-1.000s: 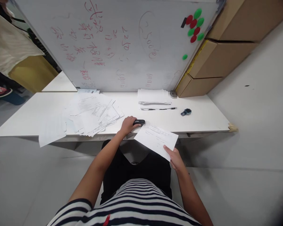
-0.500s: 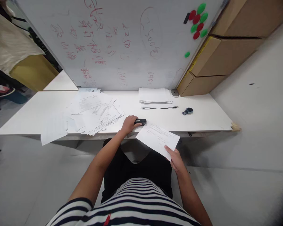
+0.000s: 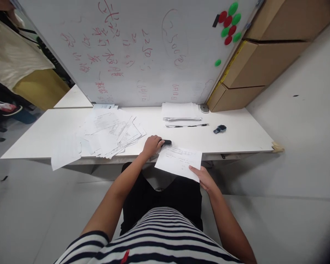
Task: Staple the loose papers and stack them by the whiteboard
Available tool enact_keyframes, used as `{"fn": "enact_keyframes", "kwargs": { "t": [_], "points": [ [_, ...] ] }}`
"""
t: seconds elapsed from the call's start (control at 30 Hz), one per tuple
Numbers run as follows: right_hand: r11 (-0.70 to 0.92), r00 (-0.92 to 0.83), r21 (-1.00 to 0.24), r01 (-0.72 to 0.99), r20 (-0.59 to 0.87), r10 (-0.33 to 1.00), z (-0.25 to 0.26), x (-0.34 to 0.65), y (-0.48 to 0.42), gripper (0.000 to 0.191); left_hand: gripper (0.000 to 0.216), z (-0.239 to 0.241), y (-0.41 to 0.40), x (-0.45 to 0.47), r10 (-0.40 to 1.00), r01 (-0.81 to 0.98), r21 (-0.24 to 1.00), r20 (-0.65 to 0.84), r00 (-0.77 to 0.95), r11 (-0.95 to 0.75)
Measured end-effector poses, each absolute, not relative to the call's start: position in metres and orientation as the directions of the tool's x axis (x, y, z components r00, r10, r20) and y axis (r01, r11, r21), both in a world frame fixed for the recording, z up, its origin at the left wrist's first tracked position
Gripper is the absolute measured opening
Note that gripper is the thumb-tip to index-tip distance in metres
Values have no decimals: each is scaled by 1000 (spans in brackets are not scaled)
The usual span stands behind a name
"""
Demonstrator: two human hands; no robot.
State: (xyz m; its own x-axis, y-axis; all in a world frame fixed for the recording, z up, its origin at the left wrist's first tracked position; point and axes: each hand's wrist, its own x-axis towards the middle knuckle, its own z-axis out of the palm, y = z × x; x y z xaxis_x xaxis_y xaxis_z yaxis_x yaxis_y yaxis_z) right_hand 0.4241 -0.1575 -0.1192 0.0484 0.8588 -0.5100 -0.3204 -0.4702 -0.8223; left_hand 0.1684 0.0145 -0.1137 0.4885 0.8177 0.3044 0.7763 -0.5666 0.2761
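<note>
Your left hand [image 3: 151, 144] is curled over a small black stapler [image 3: 165, 142] near the front edge of the counter [image 3: 236, 141], fingers wrapped round its near end, while your right hand [image 3: 205, 177] pinches the near right corner of a printed sheet [image 3: 178, 162], thumb on top. That sheet hangs partly off the front edge, its far edge lying on the counter just beside the stapler. To do this well, keep the sheet flat and taut from the corner you hold, and bring its far left corner squarely to the stapler's mouth before you press (a slack sheet will crease).

Left of your left hand sprawls a loose heap of papers [image 3: 110, 132], its nearest corners almost touching your wrist; mind you do not drag them along. One stray sheet [image 3: 65, 151] overhangs the front edge further left. Farther back lie a pen [image 3: 186, 125], a neat stack of papers [image 3: 180, 111] and a small dark blue object [image 3: 219, 129] to the right. Behind everything stands a whiteboard [image 3: 143, 51] with red writing and coloured magnets [image 3: 229, 24].
</note>
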Motion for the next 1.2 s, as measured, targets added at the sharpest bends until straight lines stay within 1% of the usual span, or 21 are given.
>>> {"fn": "enact_keyframes", "kwargs": {
  "t": [0.17,0.33,0.5,0.6,0.73,0.8,0.87,0.93,1.03,1.1,1.2],
  "points": [
    [-457,35,-831,-317,-491,870,-116,432,-151,40,38,-110,10,168,809,780,251,324,490,-573],
    [-448,53,-841,-303,-484,874,-118,442,-146,39,38,-108,10,168,801,784,225,338,494,-579],
    [-386,163,-900,-202,-419,893,-123,455,-141,43,37,-105,9,168,827,774,307,309,469,-554],
    [-351,224,-921,-171,-383,896,-127,456,-142,44,39,-99,9,169,848,773,352,262,460,-528],
    [-342,213,-915,-216,-386,898,-131,449,-149,44,46,-82,16,176,904,822,383,100,416,-421],
    [-349,181,-899,-266,-402,898,-131,443,-153,43,47,-74,23,185,921,837,400,53,386,-374],
    [-357,164,-879,-315,-421,892,-128,436,-158,42,47,-68,31,198,931,845,400,61,360,-353],
    [-365,166,-865,-345,-439,883,-123,432,-161,41,48,-69,39,210,944,871,366,84,320,-328],
    [-373,161,-852,-368,-453,877,-116,428,-164,43,62,-78,46,222,971,920,311,51,235,-239],
    [-379,154,-845,-377,-460,874,-114,429,-165,44,68,-85,49,224,975,928,302,16,224,-218],
    [-387,154,-844,-372,-467,871,-115,431,-166,45,68,-94,50,222,971,925,301,27,236,-233]
  ]
}}
